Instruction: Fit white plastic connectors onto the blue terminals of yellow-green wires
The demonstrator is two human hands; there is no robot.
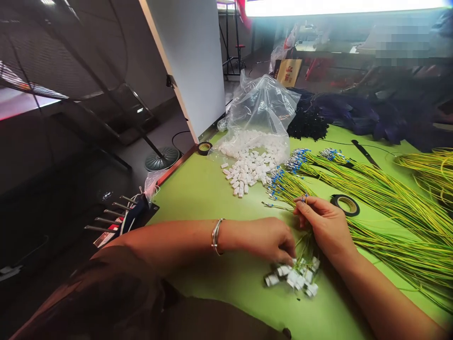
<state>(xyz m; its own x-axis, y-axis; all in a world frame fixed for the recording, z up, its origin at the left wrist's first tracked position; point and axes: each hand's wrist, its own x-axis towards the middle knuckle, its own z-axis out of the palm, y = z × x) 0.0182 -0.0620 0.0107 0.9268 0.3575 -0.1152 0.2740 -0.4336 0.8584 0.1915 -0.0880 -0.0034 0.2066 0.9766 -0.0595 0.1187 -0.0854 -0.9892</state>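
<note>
My right hand (327,224) is closed in a pinch on a yellow-green wire, whose blue-sleeved terminal (305,198) sticks up at the fingertips. Under that hand, several wires run down to a cluster of white plastic connector housings (297,278) on the green table. My left hand (271,238), with a bracelet on the wrist, is curled just above these housings. Its thumb touches or nearly touches them, and what its fingers hold, if anything, is hidden. Beside the right fingertips lies a bundle of wires with blue-sleeved metal terminals (278,182).
Loose white housings (246,172) spill from a clear plastic bag (264,106). Long yellow-green wire bundles (385,193) cover the right side. Black tape rolls lie on the wires (345,205) and by the white panel (204,148). Tools (115,219) stick out at the left table edge.
</note>
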